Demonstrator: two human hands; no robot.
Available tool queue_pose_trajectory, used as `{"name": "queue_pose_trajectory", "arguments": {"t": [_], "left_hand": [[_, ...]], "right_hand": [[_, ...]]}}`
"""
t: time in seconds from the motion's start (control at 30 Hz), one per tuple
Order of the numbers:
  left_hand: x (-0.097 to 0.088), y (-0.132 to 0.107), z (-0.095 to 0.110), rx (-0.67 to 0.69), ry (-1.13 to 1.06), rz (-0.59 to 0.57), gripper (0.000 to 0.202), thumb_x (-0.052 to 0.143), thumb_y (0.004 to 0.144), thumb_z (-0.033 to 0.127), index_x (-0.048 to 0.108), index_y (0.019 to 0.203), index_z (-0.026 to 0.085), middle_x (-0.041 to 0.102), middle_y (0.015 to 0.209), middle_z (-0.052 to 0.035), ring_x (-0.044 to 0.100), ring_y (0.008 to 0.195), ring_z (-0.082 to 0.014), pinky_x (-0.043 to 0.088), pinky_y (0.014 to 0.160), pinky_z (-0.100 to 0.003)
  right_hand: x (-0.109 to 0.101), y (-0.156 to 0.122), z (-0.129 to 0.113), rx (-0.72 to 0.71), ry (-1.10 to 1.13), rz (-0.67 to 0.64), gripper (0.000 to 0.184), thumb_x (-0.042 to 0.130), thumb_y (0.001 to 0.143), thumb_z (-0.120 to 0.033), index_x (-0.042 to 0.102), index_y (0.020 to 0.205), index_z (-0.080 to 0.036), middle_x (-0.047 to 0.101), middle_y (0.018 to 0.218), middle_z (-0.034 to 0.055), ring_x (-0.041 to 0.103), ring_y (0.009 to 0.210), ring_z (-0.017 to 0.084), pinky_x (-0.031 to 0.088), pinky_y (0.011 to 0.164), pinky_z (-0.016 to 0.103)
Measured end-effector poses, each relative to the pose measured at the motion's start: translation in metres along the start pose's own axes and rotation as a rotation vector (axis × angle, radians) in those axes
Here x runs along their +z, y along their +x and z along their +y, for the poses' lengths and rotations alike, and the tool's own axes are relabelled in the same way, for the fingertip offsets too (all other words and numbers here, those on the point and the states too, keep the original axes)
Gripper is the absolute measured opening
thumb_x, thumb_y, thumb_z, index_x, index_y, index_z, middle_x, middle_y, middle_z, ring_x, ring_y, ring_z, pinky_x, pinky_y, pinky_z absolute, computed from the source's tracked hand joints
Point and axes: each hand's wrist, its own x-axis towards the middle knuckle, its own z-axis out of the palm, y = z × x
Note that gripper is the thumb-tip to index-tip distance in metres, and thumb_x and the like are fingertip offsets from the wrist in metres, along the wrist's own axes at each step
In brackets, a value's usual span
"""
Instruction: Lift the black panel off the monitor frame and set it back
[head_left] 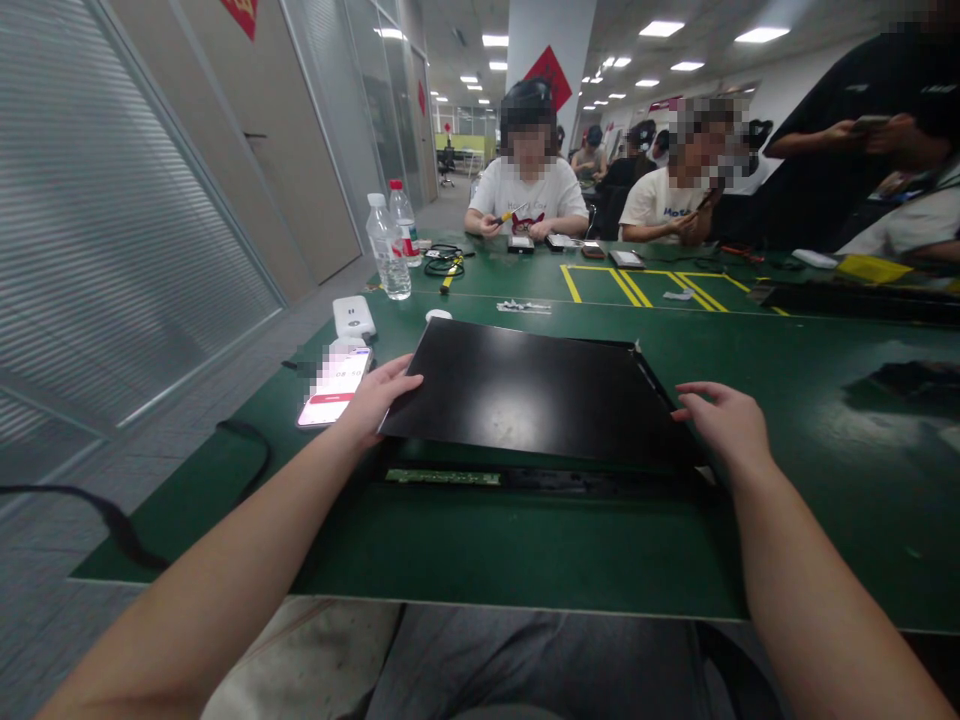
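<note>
A large flat black panel (525, 390) lies in front of me on the green table (525, 550), its near edge raised a little. Under that edge a narrow green circuit strip (442, 477) and a black frame show. My left hand (371, 400) grips the panel's near left corner, thumb on top. My right hand (724, 420) is at the near right corner, fingers curled down over the edge.
A lit phone (335, 385) and a white box (353, 316) lie left of the panel. Two water bottles (391, 245), black cables (444, 262) and yellow tape lines (637, 288) sit further back. Several people sit at the far side. A dark cable (112, 520) trails off the table's left edge.
</note>
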Motion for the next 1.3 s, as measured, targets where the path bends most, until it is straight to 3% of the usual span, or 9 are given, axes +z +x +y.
{"name": "queue_pose_trajectory", "arguments": {"t": [0.2,0.63,0.97,1.3], "left_hand": [[0.003,-0.001,0.002,-0.008,0.04,-0.003,0.049,0.073,0.074,0.008,0.071,0.122,0.015,0.082,0.096,-0.0067,0.074,0.068,-0.0171,0.061,0.068,-0.025],[0.006,-0.003,0.003,-0.013,0.059,0.007,0.049,0.078,0.071,0.007,0.07,0.12,0.013,0.082,0.097,-0.0087,0.077,0.074,-0.0189,0.063,0.078,-0.028],[0.004,-0.003,0.001,-0.006,0.075,0.002,0.056,0.083,0.069,0.009,0.068,0.123,0.012,0.081,0.103,-0.013,0.078,0.089,-0.025,0.063,0.084,-0.032],[0.003,-0.002,-0.001,0.007,0.077,0.016,0.052,0.082,0.071,0.009,0.068,0.122,0.012,0.081,0.103,-0.0116,0.078,0.085,-0.023,0.062,0.085,-0.031]], "right_hand": [[0.001,0.0,0.0,-0.07,-0.082,0.021,0.034,0.056,0.073,-0.035,0.078,0.096,-0.024,0.075,0.073,0.0051,0.067,0.078,0.027,0.042,0.062,0.035],[-0.001,-0.004,-0.007,-0.059,-0.181,-0.004,0.028,0.057,0.076,-0.034,0.079,0.093,-0.026,0.076,0.077,0.0036,0.067,0.081,0.028,0.042,0.062,0.035],[0.001,0.0,0.001,-0.109,-0.148,0.017,0.026,0.058,0.074,-0.036,0.078,0.087,-0.026,0.075,0.073,0.0042,0.067,0.076,0.029,0.044,0.061,0.037],[0.002,0.006,0.008,-0.114,-0.078,0.008,0.029,0.057,0.075,-0.039,0.078,0.088,-0.025,0.075,0.071,0.0042,0.068,0.076,0.027,0.044,0.061,0.036]]}}
